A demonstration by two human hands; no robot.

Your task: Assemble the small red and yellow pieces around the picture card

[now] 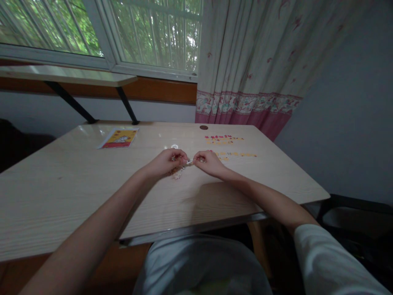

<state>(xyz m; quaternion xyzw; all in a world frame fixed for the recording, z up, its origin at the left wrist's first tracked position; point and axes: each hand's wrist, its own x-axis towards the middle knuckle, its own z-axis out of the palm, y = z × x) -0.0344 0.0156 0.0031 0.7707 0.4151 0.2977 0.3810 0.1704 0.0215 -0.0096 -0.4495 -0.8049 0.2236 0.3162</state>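
Note:
Over the middle of the table, my left hand (167, 162) and my right hand (210, 162) meet with fingers pinched. Between their fingertips is a small whitish puzzle piece (189, 162), and both hands seem to grip it. Beneath and beside my left hand lies a loose pile of small puzzle pieces (177, 176), partly hidden by the fingers. Just past that hand sits another pale piece or small cluster (174, 146). Right of my right hand, orange-yellow pieces (236, 154) lie in loose rows. Farther back are rows of red-pink and yellow pieces (218, 137).
A picture card (120, 138) in yellow and red with a white animal lies at the back left of the wooden table (92, 184). Near it, a raised shelf (67, 75) stands on black legs. A round dark disc (204, 127) is at the back edge, before a curtain (245, 82).

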